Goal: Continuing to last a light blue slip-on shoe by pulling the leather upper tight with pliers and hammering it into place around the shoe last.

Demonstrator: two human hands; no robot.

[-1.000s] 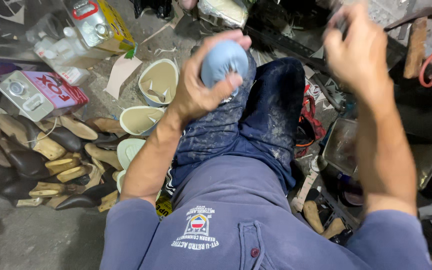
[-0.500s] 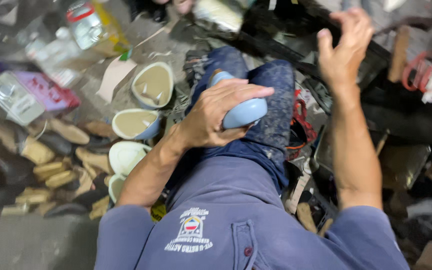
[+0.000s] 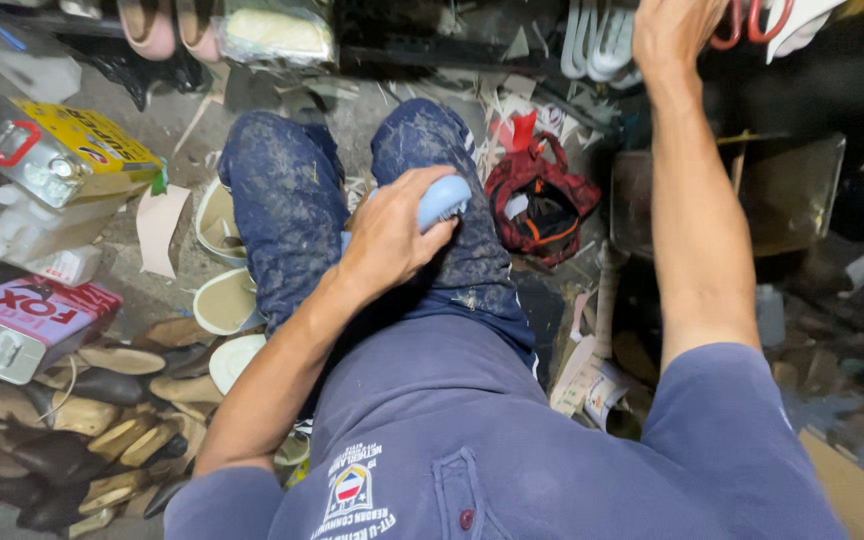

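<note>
While we look down over our lap, we count two hands, one pale blue shoe piece, three cream shoe soles and two metal cans.

Our left hand (image 3: 387, 235) is curled closed around the pale blue shoe piece (image 3: 442, 200), fingers wrapped over it and pressing it against our right thigh; its rounded end sticks out of the grip toward 1 o'clock. Our right hand (image 3: 677, 30) is stretched up to 12 o'clock at the top edge of the view, beside a pair of red-handled scissors (image 3: 747, 25) and a row of white hooks (image 3: 602, 45); it is cut off by the frame, so we cannot tell whether it is clenched or loose.

At 9 o'clock of the left hand, the three cream shoe soles (image 3: 222, 300) lie in a column on the floor along our left leg. Farther out at 10 o'clock a rectangular can (image 3: 57, 150) lies on its side, yellow-labelled with a red ring handle on its silver top. At 8 o'clock a second flat can (image 3: 27, 325) carries a pink label with red lettering. A white plastic bottle (image 3: 57, 265) sits between the two. Below them, at 7 o'clock, a heap of wooden and dark shoe heels (image 3: 72, 430) spreads across the floor. At 3 o'clock a red and black bag (image 3: 542, 200) rests open.
</note>
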